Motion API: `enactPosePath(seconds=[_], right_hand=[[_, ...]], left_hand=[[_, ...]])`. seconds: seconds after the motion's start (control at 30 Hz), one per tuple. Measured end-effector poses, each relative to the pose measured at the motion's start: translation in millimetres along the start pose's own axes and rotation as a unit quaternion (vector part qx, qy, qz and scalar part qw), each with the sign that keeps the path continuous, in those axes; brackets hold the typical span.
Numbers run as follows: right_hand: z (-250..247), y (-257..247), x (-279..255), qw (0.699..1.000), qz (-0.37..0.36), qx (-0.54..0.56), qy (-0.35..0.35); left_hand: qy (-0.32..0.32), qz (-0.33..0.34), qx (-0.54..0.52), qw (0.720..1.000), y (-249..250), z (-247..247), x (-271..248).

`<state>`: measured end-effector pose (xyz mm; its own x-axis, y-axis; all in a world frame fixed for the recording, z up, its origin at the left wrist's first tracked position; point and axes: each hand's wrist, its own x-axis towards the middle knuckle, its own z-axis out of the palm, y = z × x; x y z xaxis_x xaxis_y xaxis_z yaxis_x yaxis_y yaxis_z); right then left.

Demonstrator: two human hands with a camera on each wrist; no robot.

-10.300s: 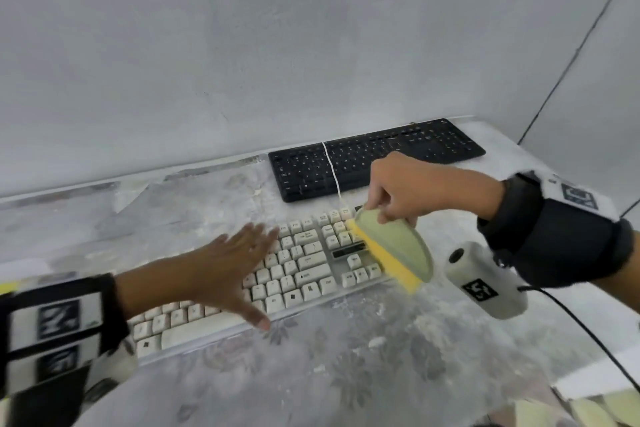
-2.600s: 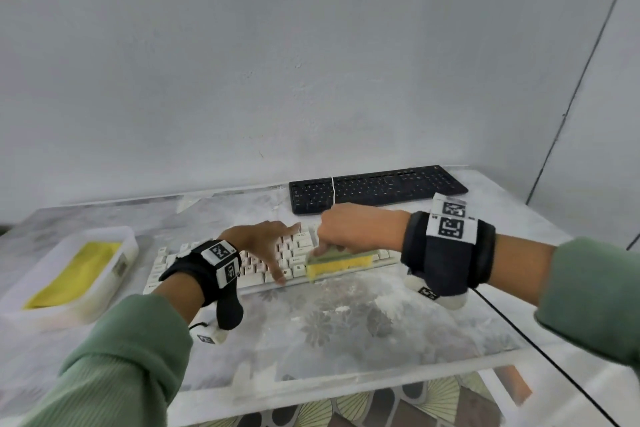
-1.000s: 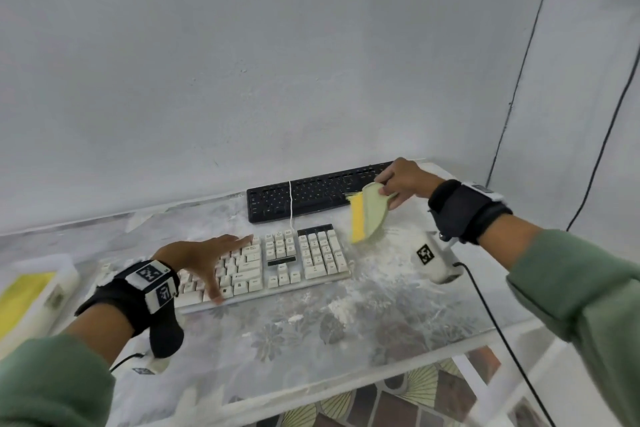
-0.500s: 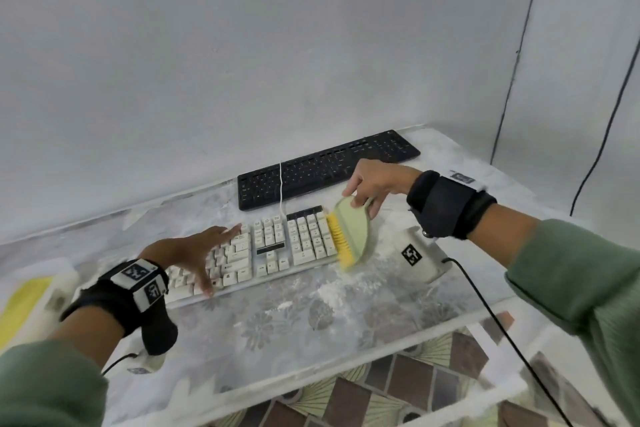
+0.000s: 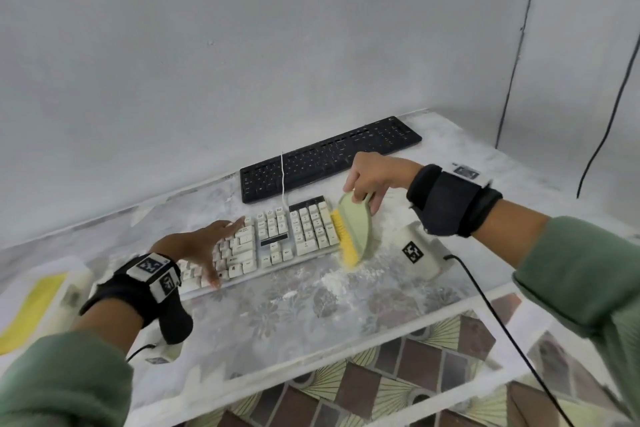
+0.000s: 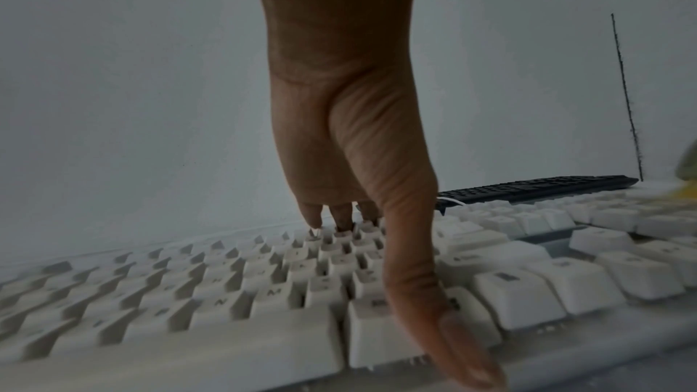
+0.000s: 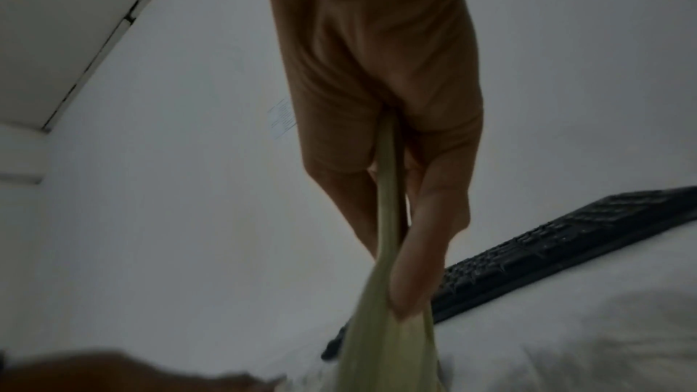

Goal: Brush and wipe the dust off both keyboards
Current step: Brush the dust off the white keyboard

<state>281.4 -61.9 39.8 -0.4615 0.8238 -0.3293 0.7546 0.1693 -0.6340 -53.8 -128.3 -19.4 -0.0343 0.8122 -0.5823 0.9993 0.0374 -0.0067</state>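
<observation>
Green brush (image 5: 356,232) at the white keyboard's (image 5: 277,243) right end.
Right hand (image 5: 372,177) pinches its top, yellow bristles against the end keys at frame centre; left hand (image 5: 197,246) lies flat, fingers spread, on the keys; black keyboard (image 5: 332,158) sits behind.

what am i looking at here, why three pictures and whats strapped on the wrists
No robot here: a person cleaning keyboards, filmed by three worn cameras. The wide picture is from a head camera; the two dark ones come from the cameras strapped on the wrists, looking along the fingers. On the table lie a white keyboard and, behind it, a black keyboard. The left hand rests flat on the white keys. The right hand grips a green brush, its yellow bristles at the white keyboard's right end.
</observation>
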Motion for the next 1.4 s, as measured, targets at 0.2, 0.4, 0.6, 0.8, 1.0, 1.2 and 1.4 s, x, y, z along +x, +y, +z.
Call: enactPosePath(seconds=[0.2,0.4,0.6,0.8,1.0,1.2,1.4], right_hand=[[-7,-3,2,0.992,-0.028,0.04,0.12],[1,1,-5,0.999,-0.02,0.048,0.011],[-10,4,-2,0.991,-0.014,0.081,0.108],[7,-3,-6,0.998,-0.027,0.036,0.042],[-6,0,-10,0.996,-0.023,0.045,0.073],[6,-2,-13,0.999,-0.043,0.02,0.027],[-7,6,-28,0.997,-0.025,0.054,0.057]], left_hand=[[0.0,-0.004,-0.001,1.0,0,0,1],[0.003,0.002,-0.005,1.0,-1,1,2],[0.003,0.0,-0.011,1.0,-2,3,4],[0.008,0.001,-0.015,1.0,-2,3,4],[0.015,0.004,-0.005,1.0,-1,3,4],[0.019,0.003,0.01,1.0,1,3,4],[0.028,0.021,-0.02,0.999,-3,5,-2]])
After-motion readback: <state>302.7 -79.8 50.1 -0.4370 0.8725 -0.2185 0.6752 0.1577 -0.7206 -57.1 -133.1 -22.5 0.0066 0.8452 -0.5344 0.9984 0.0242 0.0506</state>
